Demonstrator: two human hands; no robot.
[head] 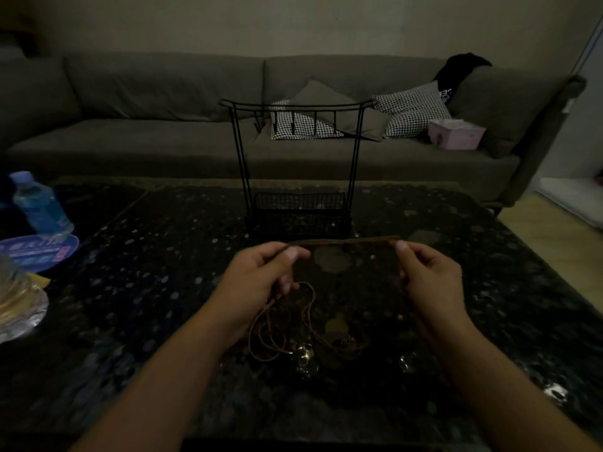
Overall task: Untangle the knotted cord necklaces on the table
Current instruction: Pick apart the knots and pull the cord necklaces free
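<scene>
Two hands held a thin brown cord necklace [342,241] tight above the dark speckled stone tabletop [163,288]. The left hand [261,278] pinched one end at 9 o'clock, and the right hand [430,278] pinched the other end at 3 o'clock. More brown cord [280,324] hung from the left hand and lay in messy loops on the tabletop at 6 o'clock. At 12 o'clock stood a black wire rack [297,164].

Black wire rack [297,164] sits mid-table, blue plastic water bottle [40,203] far left, pink tissue box [455,133] on the grey couch [137,125].
</scene>
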